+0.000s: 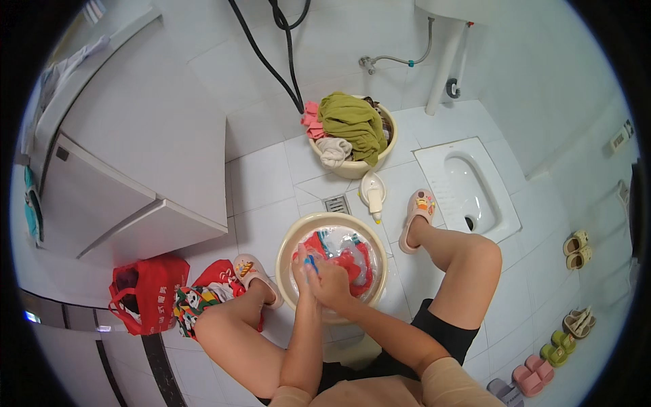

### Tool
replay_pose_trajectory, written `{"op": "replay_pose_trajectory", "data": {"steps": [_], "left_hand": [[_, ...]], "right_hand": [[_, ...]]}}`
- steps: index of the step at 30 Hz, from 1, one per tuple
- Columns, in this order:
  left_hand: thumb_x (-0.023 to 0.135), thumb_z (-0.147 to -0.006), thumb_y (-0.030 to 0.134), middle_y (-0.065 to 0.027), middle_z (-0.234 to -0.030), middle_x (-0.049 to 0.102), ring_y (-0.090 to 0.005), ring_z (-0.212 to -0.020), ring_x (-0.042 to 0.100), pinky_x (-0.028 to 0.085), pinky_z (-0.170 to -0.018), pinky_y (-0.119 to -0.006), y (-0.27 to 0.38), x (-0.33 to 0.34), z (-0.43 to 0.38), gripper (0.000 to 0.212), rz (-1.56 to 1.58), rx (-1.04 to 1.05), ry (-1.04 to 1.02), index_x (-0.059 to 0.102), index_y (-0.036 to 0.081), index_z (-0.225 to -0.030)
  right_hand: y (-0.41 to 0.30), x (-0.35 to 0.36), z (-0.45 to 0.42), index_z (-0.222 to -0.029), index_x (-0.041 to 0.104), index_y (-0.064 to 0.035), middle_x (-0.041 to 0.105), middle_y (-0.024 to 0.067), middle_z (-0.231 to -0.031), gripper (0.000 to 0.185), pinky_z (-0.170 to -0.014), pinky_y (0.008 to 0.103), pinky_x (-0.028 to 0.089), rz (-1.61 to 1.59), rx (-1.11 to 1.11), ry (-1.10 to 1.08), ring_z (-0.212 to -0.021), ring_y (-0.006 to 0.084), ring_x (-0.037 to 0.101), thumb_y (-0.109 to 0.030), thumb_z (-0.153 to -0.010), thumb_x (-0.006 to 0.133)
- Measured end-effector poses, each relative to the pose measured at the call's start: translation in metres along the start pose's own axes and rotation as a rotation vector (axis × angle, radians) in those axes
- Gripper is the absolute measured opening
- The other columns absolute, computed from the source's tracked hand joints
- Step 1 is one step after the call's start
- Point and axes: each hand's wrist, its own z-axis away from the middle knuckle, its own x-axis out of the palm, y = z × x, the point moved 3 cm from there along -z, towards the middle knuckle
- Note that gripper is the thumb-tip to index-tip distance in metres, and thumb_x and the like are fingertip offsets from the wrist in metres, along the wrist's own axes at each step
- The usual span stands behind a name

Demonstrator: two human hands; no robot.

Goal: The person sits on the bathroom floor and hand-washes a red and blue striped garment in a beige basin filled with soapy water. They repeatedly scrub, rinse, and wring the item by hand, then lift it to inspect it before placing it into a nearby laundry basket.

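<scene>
A cream plastic basin [382, 277] stands on the tiled floor between my feet. It holds sudsy water with a wet red garment [362, 290] that has white and teal parts. My left hand [302, 269] and my right hand [330, 285] are pressed together over the near left part of the basin. Between the fingers shows a small blue thing [311, 263], too covered to name; which hand grips it is hard to tell. Part of the red cloth lies right beside my right hand.
Beyond stands a second basin [351, 169] heaped with clothes, near a ladle-like scoop [374, 191] and a floor drain [336, 204]. A squat toilet [470, 178] is at right, a white cabinet [152, 132] and red bag [157, 295] at left. Slippers [533, 375] line the right wall.
</scene>
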Motion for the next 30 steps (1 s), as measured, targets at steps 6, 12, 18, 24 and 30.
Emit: {"op": "replay_pose_trajectory", "data": {"steps": [6,12,18,24,30], "left_hand": [[0.045,-0.090,0.041,0.0031,-0.060,0.047,-0.0078,-0.051,0.045,0.036,-0.044,-0.022,0.011,0.034,0.032,0.038,-0.109,-0.006,0.004,0.056,0.010,-0.071],[0.051,-0.087,0.038,-0.0087,-0.088,0.063,-0.0180,-0.074,0.061,0.050,-0.063,-0.030,0.013,0.050,0.055,0.035,0.061,-0.430,-0.157,0.059,0.005,-0.097],[0.051,-0.087,0.039,-0.0137,-0.097,0.062,-0.0266,-0.086,0.061,0.052,-0.073,-0.042,0.024,0.046,0.038,0.036,0.295,-0.501,-0.263,0.056,0.005,-0.099],[0.046,-0.088,0.041,-0.0098,-0.090,0.061,-0.0229,-0.081,0.061,0.051,-0.071,-0.038,0.000,-0.001,0.002,0.038,0.514,-0.591,-0.295,0.054,0.006,-0.101],[0.045,-0.089,0.043,-0.0056,-0.081,0.058,-0.0151,-0.071,0.058,0.049,-0.059,-0.031,0.011,0.035,0.048,0.041,0.168,-0.251,0.019,0.054,0.004,-0.096]], "right_hand": [[0.021,-0.009,-0.005,-0.071,0.059,-0.0013,0.056,0.0217,-0.063,0.038,-0.054,0.0435,0.044,0.127,0.063,-0.109,-0.060,0.0354,0.057,-0.033,-0.087,0.045],[0.085,-0.021,-0.036,-0.067,0.054,-0.0022,0.057,0.0120,-0.064,0.039,-0.055,0.0367,0.041,0.048,0.374,-0.170,-0.058,0.0236,0.054,-0.033,-0.089,0.043],[0.112,-0.037,-0.036,-0.075,0.050,-0.0087,0.041,-0.0036,-0.067,0.027,-0.061,0.0237,0.034,-0.790,0.683,-0.050,-0.066,0.0074,0.039,-0.032,-0.089,0.045],[0.020,-0.010,0.007,-0.074,0.051,-0.0093,0.051,0.0056,-0.068,0.013,-0.051,0.0317,0.040,-0.459,0.299,-0.066,-0.060,0.0153,0.051,-0.018,-0.083,0.047],[0.023,-0.015,-0.023,-0.055,0.054,-0.0049,0.054,0.0164,-0.057,0.038,-0.049,0.0372,0.041,0.042,0.384,-0.192,-0.056,0.0292,0.056,-0.031,-0.083,0.051]]}}
